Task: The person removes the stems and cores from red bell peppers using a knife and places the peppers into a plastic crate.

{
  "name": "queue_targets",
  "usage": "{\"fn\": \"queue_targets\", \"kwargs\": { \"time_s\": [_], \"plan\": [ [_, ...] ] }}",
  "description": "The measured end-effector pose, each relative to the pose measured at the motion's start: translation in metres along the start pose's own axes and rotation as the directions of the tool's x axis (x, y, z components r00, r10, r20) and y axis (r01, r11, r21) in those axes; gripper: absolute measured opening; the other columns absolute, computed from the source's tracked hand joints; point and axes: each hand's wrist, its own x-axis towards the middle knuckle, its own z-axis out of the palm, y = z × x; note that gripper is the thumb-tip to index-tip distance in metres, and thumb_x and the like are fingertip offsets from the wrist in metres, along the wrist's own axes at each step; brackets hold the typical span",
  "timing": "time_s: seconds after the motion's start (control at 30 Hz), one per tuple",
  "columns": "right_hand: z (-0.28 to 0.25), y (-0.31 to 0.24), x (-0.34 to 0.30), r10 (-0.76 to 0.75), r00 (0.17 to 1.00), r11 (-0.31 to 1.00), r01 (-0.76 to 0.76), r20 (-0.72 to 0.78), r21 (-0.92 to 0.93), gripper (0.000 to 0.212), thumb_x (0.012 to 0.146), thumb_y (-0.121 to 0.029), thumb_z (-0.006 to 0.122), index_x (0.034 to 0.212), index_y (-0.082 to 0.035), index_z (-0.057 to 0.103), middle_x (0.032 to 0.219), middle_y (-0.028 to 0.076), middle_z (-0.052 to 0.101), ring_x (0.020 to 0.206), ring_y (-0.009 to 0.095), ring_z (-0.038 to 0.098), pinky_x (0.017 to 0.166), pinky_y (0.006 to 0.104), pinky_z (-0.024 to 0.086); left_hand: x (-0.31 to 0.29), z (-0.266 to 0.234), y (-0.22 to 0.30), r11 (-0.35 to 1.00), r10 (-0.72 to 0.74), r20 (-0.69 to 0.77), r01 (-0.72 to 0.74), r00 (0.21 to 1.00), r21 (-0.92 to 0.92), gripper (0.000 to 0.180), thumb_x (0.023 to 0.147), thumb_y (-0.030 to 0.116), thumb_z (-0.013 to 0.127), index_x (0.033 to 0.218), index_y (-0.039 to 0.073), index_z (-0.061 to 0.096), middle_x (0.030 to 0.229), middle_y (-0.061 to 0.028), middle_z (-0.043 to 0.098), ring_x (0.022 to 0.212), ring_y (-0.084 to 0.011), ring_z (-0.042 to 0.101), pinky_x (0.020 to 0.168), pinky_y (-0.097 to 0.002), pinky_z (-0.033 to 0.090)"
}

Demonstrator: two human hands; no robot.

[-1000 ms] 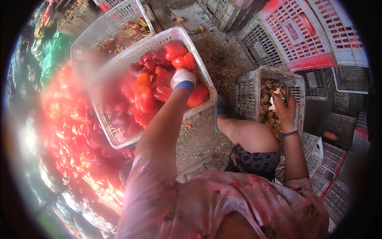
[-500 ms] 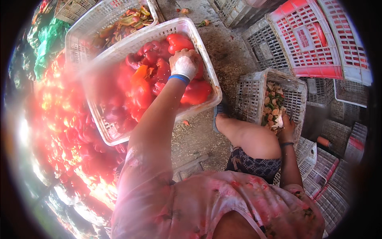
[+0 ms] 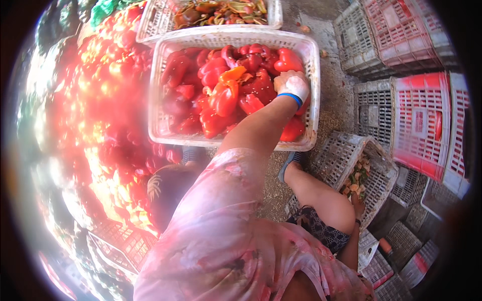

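Note:
My left hand, partly covered in white with a blue band at the wrist, reaches into a white crate of red peppers. It is closed near the crate's right side, among red bell pepper pieces; whatever its fingers hold is hidden. An orange-red pepper piece lies to its left. Down at the right, my right hand is by the mouth of a tilted whitish crate containing pale and green pepper cores. My knee and the crate conceal most of those fingers.
A second crate with brownish-green pepper scraps stands beyond the first. On the left spreads a big, glaring heap of red peppers. Stacked crates, white and red, line the right. My legs flank the floor between.
The view has swung left, so both crates appear shifted and straighter. My left hand is still among the peppers on the right side. My right hand is now more hidden behind my knee.

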Motion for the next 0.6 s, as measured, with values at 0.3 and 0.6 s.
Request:
{"fn": "queue_targets", "kwargs": {
  "time_s": [0.3,0.6],
  "plan": [
    [-0.062,0.007,0.053,-0.083,0.956,0.772,-0.117,0.282,0.624,0.055,0.089,-0.035,0.068,0.132,-0.004,0.056,0.116,0.014,0.064,0.085,0.024,0.065,0.073,0.0349,0.054,-0.061,-0.136,-0.102,0.916,0.35,-0.011,-0.344,0.937,-0.206,0.023,0.083,0.029,0.063,0.095,0.012,0.071,0.1,-0.0147,0.067,0.096,-0.0341,0.066,0.081,-0.0429,0.053],
    [-0.063,-0.24,-0.128,-0.649,0.607,0.534,-0.066,0.459,0.843,0.044,0.097,-0.03,0.055,0.136,-0.009,0.051,0.107,0.006,0.064,0.071,0.012,0.058,0.062,0.03,0.053,-0.25,-0.243,-0.419,0.746,-0.664,-0.45,0.561,0.597,-0.358,0.056,0.075,0.044,0.073,0.117,0.007,0.063,0.123,-0.0246,0.06,0.111,-0.0353,0.06,0.094,-0.0439,0.047]
  ]
}}
